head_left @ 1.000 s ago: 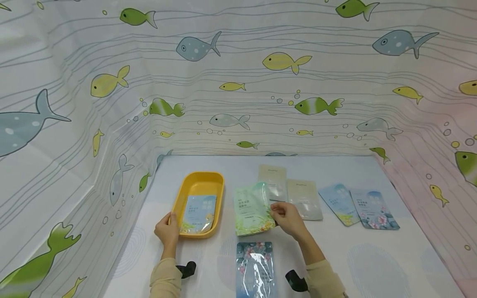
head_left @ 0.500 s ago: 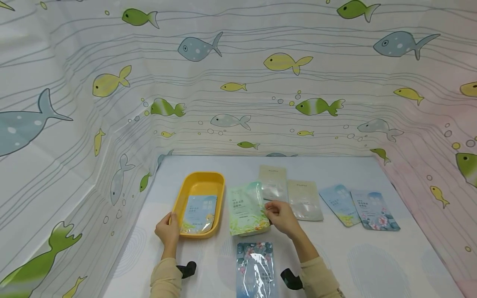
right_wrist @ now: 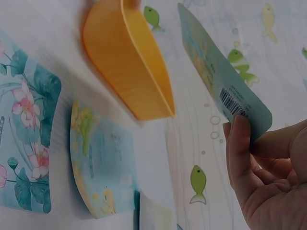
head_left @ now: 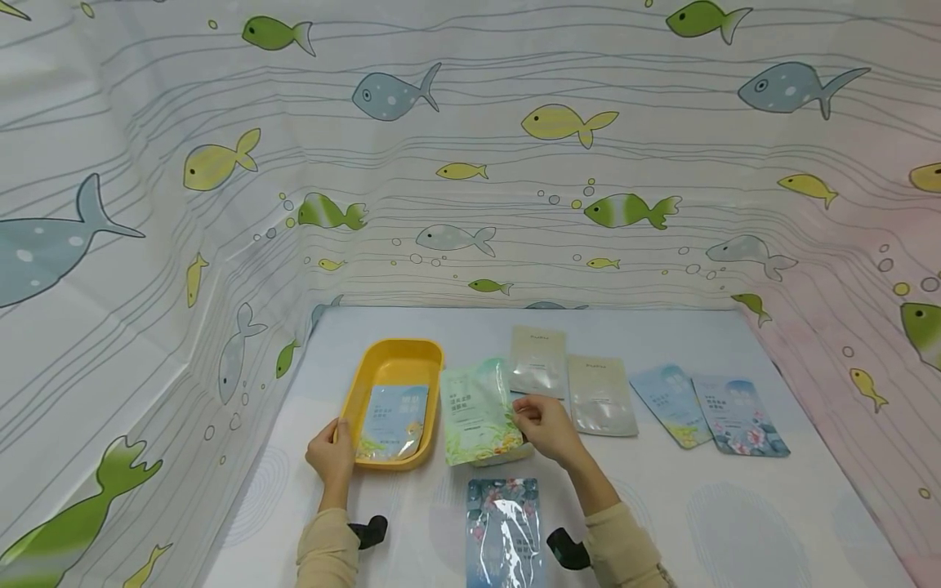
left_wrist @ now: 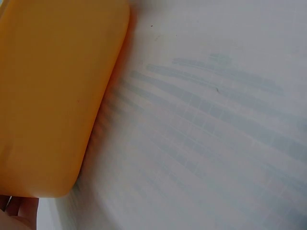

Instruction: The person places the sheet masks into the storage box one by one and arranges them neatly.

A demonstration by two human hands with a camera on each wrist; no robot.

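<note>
My right hand (head_left: 546, 426) pinches the green sachet (head_left: 476, 411); my left hand (head_left: 332, 454) grips the yellow tray (head_left: 367, 371). The right wrist view shows the sachet's barcode.

A pale table (head_left: 735, 523) with faint blue prints stands enclosed behind and on both sides by a fish-patterned curtain (head_left: 470, 163).

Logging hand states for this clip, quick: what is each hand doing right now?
Left hand: grips the near left rim of the yellow tray.
Right hand: pinches the green packet, lifted beside the tray.
</note>
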